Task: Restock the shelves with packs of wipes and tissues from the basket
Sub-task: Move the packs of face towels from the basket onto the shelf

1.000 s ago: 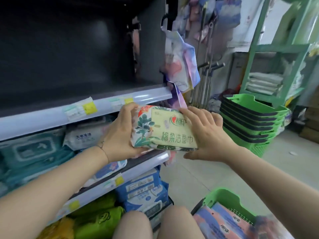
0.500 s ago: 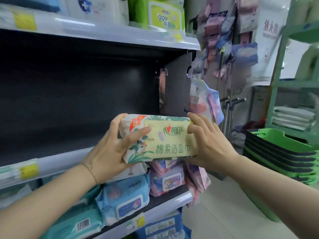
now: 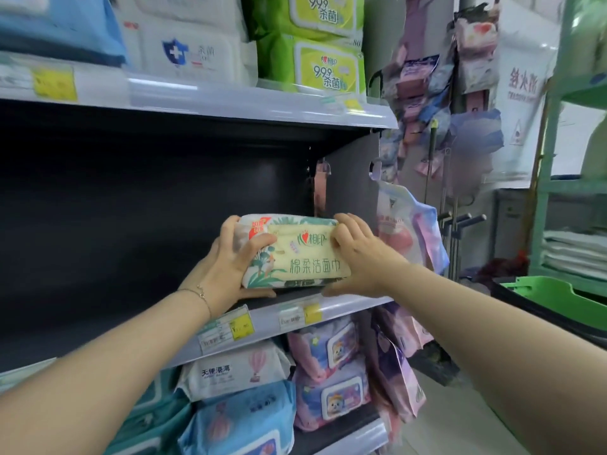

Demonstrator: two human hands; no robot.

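Cream-and-green tissue pack [image 3: 295, 254], one only, gripped at each end by my left hand [image 3: 230, 261] and right hand [image 3: 358, 257], its base at the front lip of the dark middle shelf [image 3: 354, 307]. Let go this near the edge and I judge it tips off. Above, two lime packs [image 3: 312, 44] are stacked

Ambient light is even and moderately bright. The shelf bay [image 3: 131, 208] before me lies in deep shadow. Glare streaks the shelf edge strip [image 3: 230, 100]. Frame edges bend; the blue packs [image 3: 59, 24] at upper left blur.
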